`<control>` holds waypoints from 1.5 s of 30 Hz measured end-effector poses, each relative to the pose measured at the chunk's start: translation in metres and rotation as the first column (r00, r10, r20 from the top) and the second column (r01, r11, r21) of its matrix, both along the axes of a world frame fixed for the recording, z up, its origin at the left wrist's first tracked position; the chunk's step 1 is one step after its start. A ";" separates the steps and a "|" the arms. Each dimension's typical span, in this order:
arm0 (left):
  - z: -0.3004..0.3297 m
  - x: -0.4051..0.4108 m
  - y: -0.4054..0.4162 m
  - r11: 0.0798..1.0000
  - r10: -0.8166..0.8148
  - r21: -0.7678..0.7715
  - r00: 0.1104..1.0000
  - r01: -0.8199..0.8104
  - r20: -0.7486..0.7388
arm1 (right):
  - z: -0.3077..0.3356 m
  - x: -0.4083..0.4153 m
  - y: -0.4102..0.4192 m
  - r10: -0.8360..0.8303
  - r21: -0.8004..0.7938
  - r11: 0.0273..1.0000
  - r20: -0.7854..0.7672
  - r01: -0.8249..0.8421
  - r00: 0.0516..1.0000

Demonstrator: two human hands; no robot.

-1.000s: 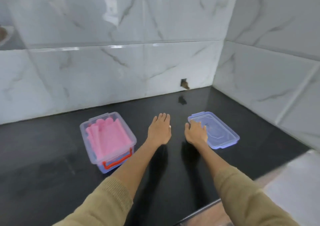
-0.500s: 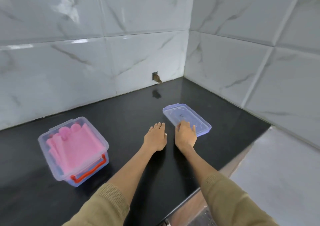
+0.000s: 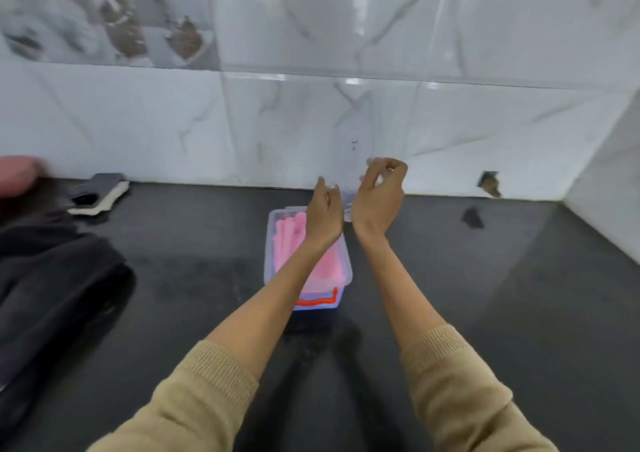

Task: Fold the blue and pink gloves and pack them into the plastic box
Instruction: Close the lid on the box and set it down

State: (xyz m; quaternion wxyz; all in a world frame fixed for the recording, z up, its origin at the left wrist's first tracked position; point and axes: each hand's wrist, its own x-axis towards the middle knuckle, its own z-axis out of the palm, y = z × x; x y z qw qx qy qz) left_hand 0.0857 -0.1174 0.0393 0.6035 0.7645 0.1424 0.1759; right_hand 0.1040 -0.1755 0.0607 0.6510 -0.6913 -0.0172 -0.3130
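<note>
Step in hand, as judged: closing. You are holding the lid above the far end of the box, so folding and packing look finished and only seating the lid is left.

Box: clear plastic, rectangular, rounded corners, red handle on the near end, a bluish tint low on that end. It is sitting on the tabletop in front of you, near the wall.

Pink gloves: lying inside the box, filling its top, soft and ribbed along the fingers. Blue gloves: not showing from here; whether they are lying under the pink ones cannot be told.

Lid: thin, clear, faintly blue, badly blurred. Only its edge between your hands is making itself out, and its tilt cannot be read.

Left hand: raised over the box, fingers hooking toward the lid's left edge; the grasp itself is too blurred, so I cannot tell whether it is gripping.

Right hand: fingers curled, pinching the lid's right edge.

Next move is calling for squaring the lid's corners to the rim, lowering it flat, then pressing round the edge until it is catching. The gloves are springy and may be pushing up, so a firm press is likely needed.

Tabletop: black, glossy stone. Wall: white marbled tile, shiny.
</note>
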 end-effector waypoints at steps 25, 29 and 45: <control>-0.045 -0.077 0.057 0.926 0.367 0.110 0.929 -0.360 -0.049 | -0.083 -0.052 0.003 0.123 -0.098 0.978 -0.450 -0.186 0.884; -0.061 -0.081 0.057 0.948 0.310 0.105 0.948 -0.302 -0.070 | -0.092 -0.062 0.005 0.137 -0.062 0.981 -0.439 -0.182 0.888; -0.064 -0.063 0.067 0.970 0.216 0.174 0.934 -0.171 -0.284 | -0.082 -0.037 0.004 0.193 -0.284 0.864 -0.577 -0.416 0.794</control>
